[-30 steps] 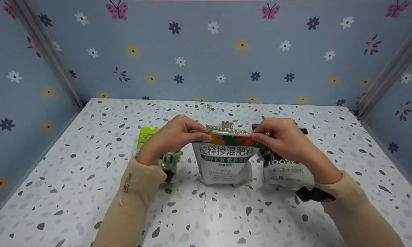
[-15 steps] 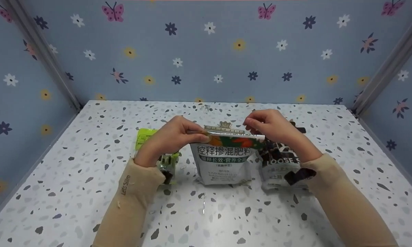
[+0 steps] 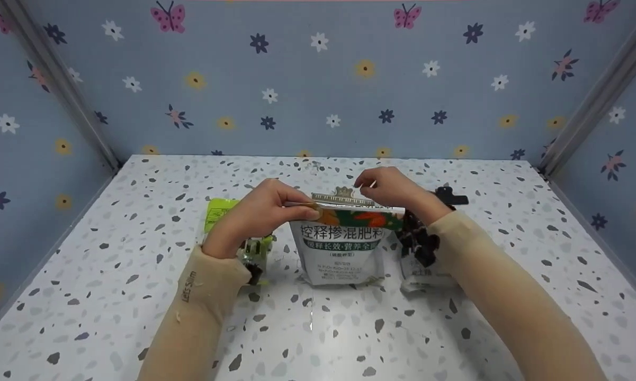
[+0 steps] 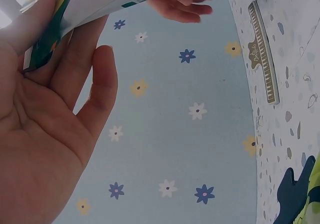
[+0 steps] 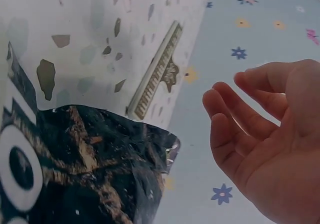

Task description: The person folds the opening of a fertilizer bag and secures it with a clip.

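Note:
My left hand (image 3: 262, 211) pinches the rolled-down top left edge of a white fertilizer bag (image 3: 341, 259), which stands upright in the middle of the table. The fold's colored strip (image 4: 47, 46) lies between thumb and fingers in the left wrist view. Behind the bag, a gold bag-sealing clip (image 3: 343, 199) with a crown-shaped tab lies on the tabletop. My right hand (image 3: 389, 186) hovers near that clip's right end, its fingers loosely bent around nothing. In the right wrist view, the clip (image 5: 157, 74) is apart from my right hand (image 5: 280, 134).
A green bag (image 3: 220, 211) stands at left, partly behind my left arm. At right is a dark-and-white bag (image 3: 426, 278), partly hidden by my right arm. Behind it lies a black clip (image 3: 450, 197). Flower-patterned walls (image 3: 318, 79) enclose the speckled table (image 3: 275, 328).
My right hand has let go of the bag's top right corner and moved left and up toward the gold clip. My left hand keeps its pinch on the fold.

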Available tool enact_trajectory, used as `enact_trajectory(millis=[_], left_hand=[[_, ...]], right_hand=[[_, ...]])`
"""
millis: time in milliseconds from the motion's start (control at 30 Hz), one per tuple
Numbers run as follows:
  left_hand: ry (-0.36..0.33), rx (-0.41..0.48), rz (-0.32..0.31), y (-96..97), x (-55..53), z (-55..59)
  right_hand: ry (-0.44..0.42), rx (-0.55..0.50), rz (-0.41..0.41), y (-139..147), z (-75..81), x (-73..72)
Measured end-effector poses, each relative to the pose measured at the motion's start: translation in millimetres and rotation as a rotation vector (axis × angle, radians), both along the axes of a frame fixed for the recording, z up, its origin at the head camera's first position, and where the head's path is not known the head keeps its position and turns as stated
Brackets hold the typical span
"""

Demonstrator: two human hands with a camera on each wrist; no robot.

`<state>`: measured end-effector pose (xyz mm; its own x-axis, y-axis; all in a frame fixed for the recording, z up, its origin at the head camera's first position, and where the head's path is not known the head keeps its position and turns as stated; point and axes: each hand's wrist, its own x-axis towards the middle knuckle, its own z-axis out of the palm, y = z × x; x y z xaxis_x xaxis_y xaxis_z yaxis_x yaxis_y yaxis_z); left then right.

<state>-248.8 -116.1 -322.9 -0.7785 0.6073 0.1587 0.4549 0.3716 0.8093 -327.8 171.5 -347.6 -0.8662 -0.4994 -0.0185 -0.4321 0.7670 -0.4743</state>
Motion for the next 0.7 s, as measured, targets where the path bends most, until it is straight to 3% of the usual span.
enact_trajectory(millis=[233,433,700], left_hand=[[-0.007,-0.007,0.015,0.5,1.0,1.4],[0.014,0.002,-0.003,0.3,-1.0,2.7],[0.005,0.006,-0.012,-1.6,-1.1,0.3]], right_hand=[[0.021,0.069,0.050,-10.9,-15.6,-16.5],[0.043,0.162,0.045,-20.9,-24.8,-25.8],[-0.050,0.163,-0.007,-32.5,-41.3,-27.7]])
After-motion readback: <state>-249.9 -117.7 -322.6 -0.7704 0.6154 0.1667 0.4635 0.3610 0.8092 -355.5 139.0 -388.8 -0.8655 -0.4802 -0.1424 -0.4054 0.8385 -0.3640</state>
